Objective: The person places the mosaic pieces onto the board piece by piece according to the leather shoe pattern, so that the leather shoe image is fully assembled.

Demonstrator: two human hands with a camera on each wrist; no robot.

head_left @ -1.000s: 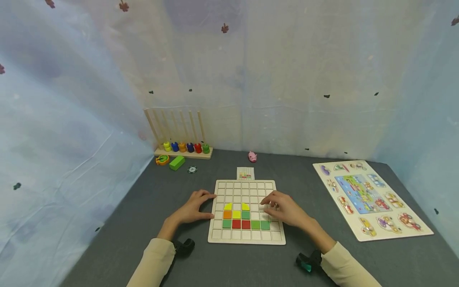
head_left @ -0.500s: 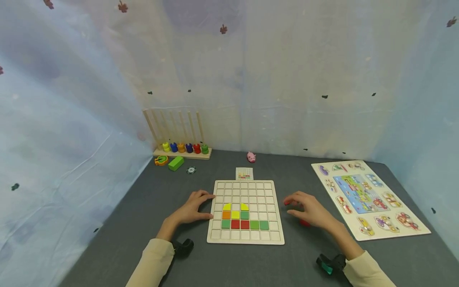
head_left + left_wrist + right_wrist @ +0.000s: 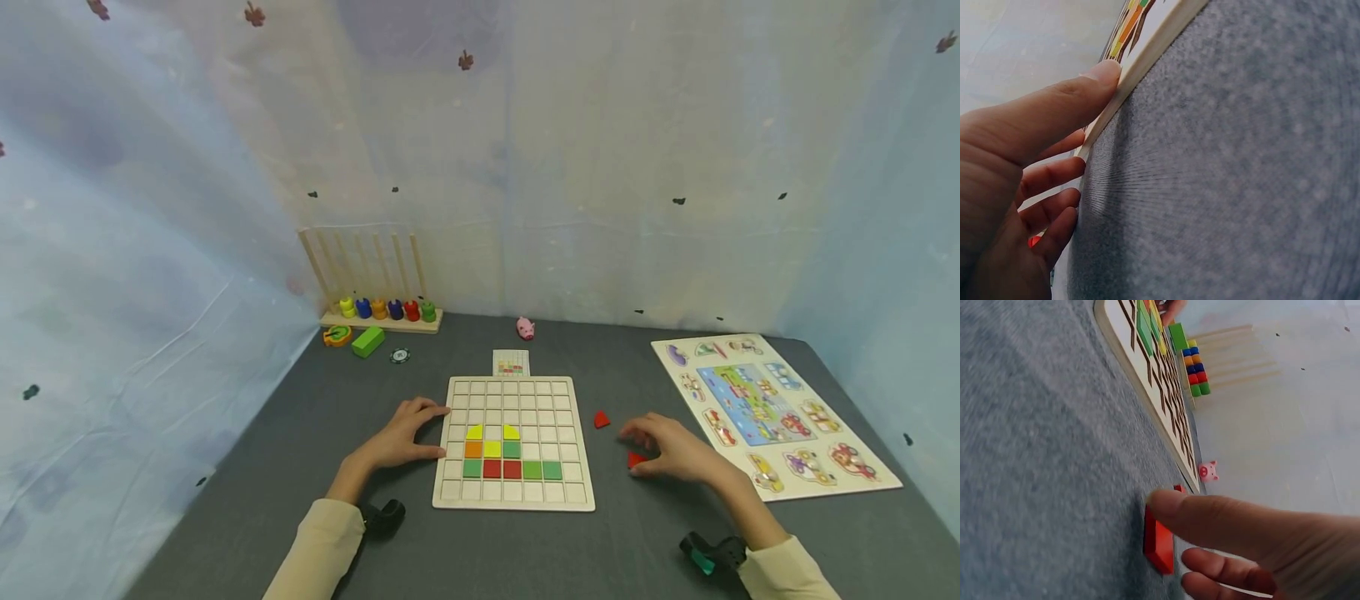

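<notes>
The wooden grid board (image 3: pixel 551 400) carries a cluster of yellow, orange, green and red pieces. At its left edge, my left hand (image 3: pixel 401 435) rests with the thumb and fingertips spread along the rim; in the left wrist view the thumb (image 3: pixel 1072 100) lies against that rim. My right hand (image 3: pixel 671 448) is on the table right of the board, fingers loosely bent. A red piece (image 3: pixel 635 459) lies between its thumb and index finger; in the right wrist view the thumb tip overlaps this red block (image 3: pixel 1159 544). Another red piece (image 3: pixel 602 419) lies closer to the board.
A small pattern card (image 3: pixel 512 362) lies behind the board, with a pink pig (image 3: pixel 526 328) beyond. At the back left are a peg rack (image 3: pixel 382 323) with coloured rings, a green block (image 3: pixel 368 342) and a poker chip (image 3: pixel 400 356). A picture puzzle (image 3: pixel 738 475) lies right.
My right hand has moved right from over the board to the red pieces, and the nearer-to-board red piece is now uncovered. The left hand has stayed on the board's edge.
</notes>
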